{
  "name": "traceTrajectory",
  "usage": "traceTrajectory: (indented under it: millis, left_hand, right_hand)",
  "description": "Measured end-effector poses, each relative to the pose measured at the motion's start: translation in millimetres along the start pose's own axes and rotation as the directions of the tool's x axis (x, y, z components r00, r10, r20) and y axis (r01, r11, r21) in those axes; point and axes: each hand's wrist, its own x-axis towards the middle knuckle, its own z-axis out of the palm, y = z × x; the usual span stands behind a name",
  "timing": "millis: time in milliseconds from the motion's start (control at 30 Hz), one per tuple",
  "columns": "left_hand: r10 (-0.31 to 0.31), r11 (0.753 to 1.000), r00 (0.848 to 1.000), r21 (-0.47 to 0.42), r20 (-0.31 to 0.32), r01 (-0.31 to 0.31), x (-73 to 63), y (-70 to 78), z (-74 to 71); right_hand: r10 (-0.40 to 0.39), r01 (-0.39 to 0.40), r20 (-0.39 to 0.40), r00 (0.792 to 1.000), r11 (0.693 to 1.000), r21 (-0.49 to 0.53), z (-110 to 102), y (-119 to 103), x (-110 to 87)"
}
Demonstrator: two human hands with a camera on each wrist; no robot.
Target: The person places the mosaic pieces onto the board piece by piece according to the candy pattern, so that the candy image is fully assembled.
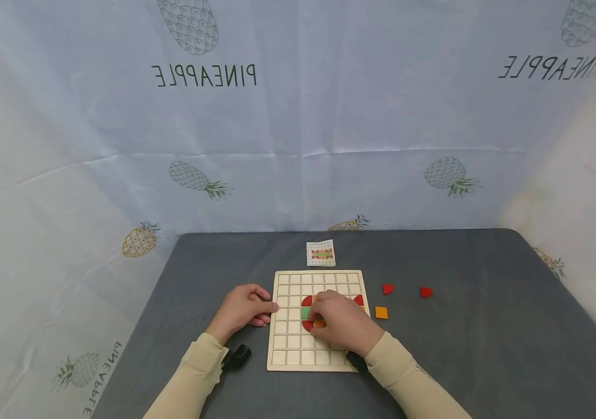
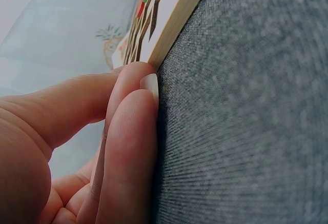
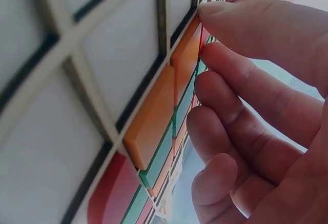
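Orange is the colour of the tile being handled: in the right wrist view it is seen tilted, one edge raised above the cell of the wooden grid board and the other down beside a green tile. The right hand is laid over the middle of the board, and its fingers are curled, the thumb tip pressed on a second orange tile just above the first. Whether the tilted tile is actually pinched cannot be told, since the fingertips are shown only at its far end. A red rounded piece is set in the cell below it.

The left hand is rested on the counter at the board's left edge. Its fingers are held close together and lightly bent, the tips pressed against the wooden side of the board; nothing is gripped in them.

On the grey cloth of the counter, to the right of the board, an orange square lies near the edge, and two red pieces lie farther out, apart from each other. A small pattern card is placed just beyond the board's far edge. A pineapple-printed sheet is hung behind the counter.
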Motion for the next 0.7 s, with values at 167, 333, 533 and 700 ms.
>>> traceTrajectory:
  millis: [167, 333, 533, 700]
  left_hand:
    - [0.001, 1.000, 1.000, 0.001, -0.001, -0.001, 0.1, -0.5, -0.1]
    - [0.010, 1.000, 1.000, 0.000, -0.004, -0.010, 0.5, -0.6, -0.3]
    - [0.017, 1.000, 1.000, -0.001, -0.001, -0.017, 0.9, -1.7, -0.5]
    - [0.017, 1.000, 1.000, -0.002, 0.002, -0.017, 0.5, -2.0, -0.7]
  right_hand:
    - [0.005, -0.005, 0.005, 1.000, 1.000, -0.002, 0.8, 0.3, 0.7]
    - [0.004, -0.004, 0.000, 1.000, 1.000, -0.004, 0.3, 0.8, 0.6]
    - [0.026, -0.026, 0.002, 1.000, 1.000, 0.000, -2.7, 0.4, -1.0]
    - [0.044, -0.044, 0.004, 0.999, 0.999, -0.002, -5.8, -1.0, -1.2]
